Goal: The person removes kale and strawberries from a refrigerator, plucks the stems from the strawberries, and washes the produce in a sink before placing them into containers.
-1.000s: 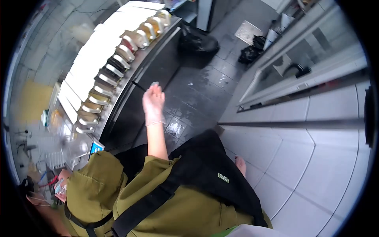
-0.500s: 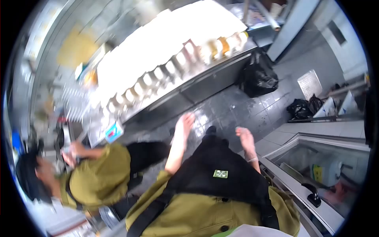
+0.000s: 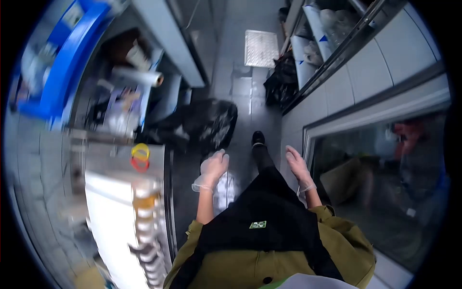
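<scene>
My left hand (image 3: 214, 169), in a clear, loose-cuffed plastic glove, hangs over the floor beside the counter. Its fingers are loosely bent, with no object visible in them. My right hand (image 3: 298, 167), also in a clear glove, is held out by the glass panel (image 3: 375, 178) on the right. The fingers there are fairly straight and the palm side is partly hidden. Nearest to my left hand is a large black garbage bag (image 3: 202, 123) on the floor. I wear a black apron (image 3: 260, 207) over an olive shirt.
A steel counter (image 3: 163, 192) runs along the left with a row of containers (image 3: 149, 226) and yellow and red rings (image 3: 140, 157). Ahead are shelves with a white roll (image 3: 144, 77), more black bags (image 3: 281, 82) and a metal floor plate (image 3: 261, 48). The tiled floor (image 3: 240, 98) looks wet.
My view has turned right and moved along the aisle. The counter is now on my left and the large black bag is closer. The co-worker is out of view.
</scene>
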Demonstrator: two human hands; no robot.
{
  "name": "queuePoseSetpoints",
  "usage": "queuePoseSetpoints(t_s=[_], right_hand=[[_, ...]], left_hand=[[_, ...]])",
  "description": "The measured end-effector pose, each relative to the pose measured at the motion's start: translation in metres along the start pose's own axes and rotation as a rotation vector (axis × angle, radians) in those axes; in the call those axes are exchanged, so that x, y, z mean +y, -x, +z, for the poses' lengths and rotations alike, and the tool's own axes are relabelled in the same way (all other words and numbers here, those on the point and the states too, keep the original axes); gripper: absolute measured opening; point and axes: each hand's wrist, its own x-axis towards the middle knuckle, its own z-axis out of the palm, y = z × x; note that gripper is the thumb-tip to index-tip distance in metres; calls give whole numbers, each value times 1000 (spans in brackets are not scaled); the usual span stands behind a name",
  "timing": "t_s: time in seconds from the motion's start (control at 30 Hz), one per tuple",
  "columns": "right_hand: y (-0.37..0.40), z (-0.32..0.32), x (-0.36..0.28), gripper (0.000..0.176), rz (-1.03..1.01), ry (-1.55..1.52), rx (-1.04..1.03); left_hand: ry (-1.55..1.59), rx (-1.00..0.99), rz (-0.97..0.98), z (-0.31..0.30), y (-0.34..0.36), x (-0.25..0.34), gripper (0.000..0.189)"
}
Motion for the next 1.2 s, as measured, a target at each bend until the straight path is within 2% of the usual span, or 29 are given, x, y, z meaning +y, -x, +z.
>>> queuePoseSetpoints(t_s=[0.07,0.13,0.2,0.23,0.33,0.4,0.43,0.47,0.53,0.57,0.6,0.67,0.73,0.77,0.8,0.87,0.9,0.93,1.0,1.03,1.07,1.13,1.2], right_hand=[[-64,-31,-29,46,26,-67,54],[-139,-58,-66,47,-32,-102,96],[-213,-77,-101,48,-145,-97,117],[-258,-81,-108,48,-264,-85,125],[-363,-80,-191,48,-265,-110,79],[-441,-66,-230,46,-265,-119,-8],[-476,-55,-256,44,-208,-100,-79],[-514,-43,-275,41,-304,-109,-209],[-580,-19,-323,43,-384,9,-457],[-608,-14,-355,46,-442,44,-565],[-640,-7,-380,49,-337,62,-697],[-713,11,-409,39,-427,1,-702],[-767,-15,-482,41,-320,-167,-692],[-801,-19,-496,48,-247,-279,-711],[-833,-33,-514,45,-308,-278,-651],[-899,-70,-540,40,-429,-285,-522],[-935,-89,-544,37,-451,-277,-425],[-970,-105,-545,35,-475,-266,-327],[-1046,-131,-548,33,-268,-504,-147],[-1091,-144,-539,30,-212,-528,-78],[-1141,-153,-534,27,-152,-551,-15],[-1245,-169,-562,23,-168,-431,-13],[-1373,-181,-589,19,-232,-222,34]], left_hand=[[-3,-6,61,-32,-77,39,41],[-32,144,156,-55,-146,64,38],[-111,113,46,-90,-205,95,39],[-124,139,41,-109,-229,109,40],[-88,153,-25,-160,-287,135,49],[-14,-19,-297,-200,-336,161,56],[201,102,-123,-189,-375,133,60],[503,148,75,-189,-422,123,66],[1041,3,34,-242,-498,191,68],[1240,-38,204,-255,-549,206,68],[1334,-51,288,-271,-599,231,68],[1392,-79,351,-306,-700,283,67],[1372,-129,502,-340,-793,335,68],[1376,-188,508,-356,-827,363,68],[1374,-271,531,-370,-864,389,67],[1251,-376,527,-394,-939,433,69],[1109,-367,491,-404,-981,447,72],[891,-199,490,-408,-1031,457,74],[298,142,360,-442,-1099,492,83],[110,247,400,-456,-1140,499,89],[-2,289,406,-466,-1182,503,83],[-97,61,272,-498,-1257,512,74],[-267,6,331,-501,-1349,483,67]])
